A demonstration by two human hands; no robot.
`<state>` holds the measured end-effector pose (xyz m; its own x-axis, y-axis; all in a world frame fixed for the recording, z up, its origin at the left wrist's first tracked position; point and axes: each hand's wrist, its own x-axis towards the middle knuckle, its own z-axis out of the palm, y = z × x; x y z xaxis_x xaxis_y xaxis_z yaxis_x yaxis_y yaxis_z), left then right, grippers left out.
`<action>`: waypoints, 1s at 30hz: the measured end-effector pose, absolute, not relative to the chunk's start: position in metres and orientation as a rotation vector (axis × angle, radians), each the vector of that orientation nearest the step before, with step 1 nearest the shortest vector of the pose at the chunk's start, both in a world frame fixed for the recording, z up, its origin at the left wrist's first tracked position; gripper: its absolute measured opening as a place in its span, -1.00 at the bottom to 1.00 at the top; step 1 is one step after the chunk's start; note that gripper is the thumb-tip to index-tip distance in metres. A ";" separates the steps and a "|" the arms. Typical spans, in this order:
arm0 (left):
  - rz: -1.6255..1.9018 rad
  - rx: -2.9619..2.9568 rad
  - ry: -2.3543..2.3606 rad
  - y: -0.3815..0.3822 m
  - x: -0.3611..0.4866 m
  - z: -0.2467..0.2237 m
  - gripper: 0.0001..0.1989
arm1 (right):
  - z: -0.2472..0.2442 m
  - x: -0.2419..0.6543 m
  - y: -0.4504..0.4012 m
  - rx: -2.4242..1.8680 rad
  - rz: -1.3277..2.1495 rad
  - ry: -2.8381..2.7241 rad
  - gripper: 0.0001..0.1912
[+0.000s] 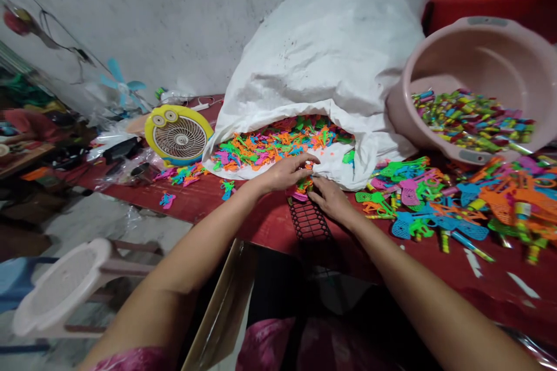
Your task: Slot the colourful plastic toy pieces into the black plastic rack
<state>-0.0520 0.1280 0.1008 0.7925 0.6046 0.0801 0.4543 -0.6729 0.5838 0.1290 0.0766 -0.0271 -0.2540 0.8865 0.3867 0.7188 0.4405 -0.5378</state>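
My left hand (287, 174) and my right hand (329, 198) meet in front of the mouth of a big white sack (331, 40). Small coloured plastic pieces (301, 195), pink, orange and green, sit between my fingertips; their exact shape is too small to make out. The left fingers and thumb close around the upper side of these pieces, and the right fingers curl in from the right. Just below my hands a black grid rack (310, 221) stands at the table's front edge. Inside the sack's mouth lies a heap of loose plastic pieces (265, 145).
On the right, a pink basin (402, 90) tipped toward me holds many wrapped tubes. Bundles of plastic toys (452, 208) spread over the red table (261, 220). To the left are a yellow fan (180, 138) and a stool (65, 281). An open carton (224, 307) is below.
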 end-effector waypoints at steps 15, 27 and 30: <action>0.335 2.604 1.232 0.106 -0.036 0.095 -0.66 | 0.003 0.138 0.049 -1.265 0.465 -2.020 -0.67; 0.379 2.640 1.205 0.109 -0.036 0.091 -0.77 | 0.038 0.264 -0.040 -1.721 -0.023 -2.110 -0.67; 0.377 2.618 1.192 0.109 -0.036 0.092 -0.77 | 0.033 0.253 -0.042 -1.845 -0.222 -2.201 -0.61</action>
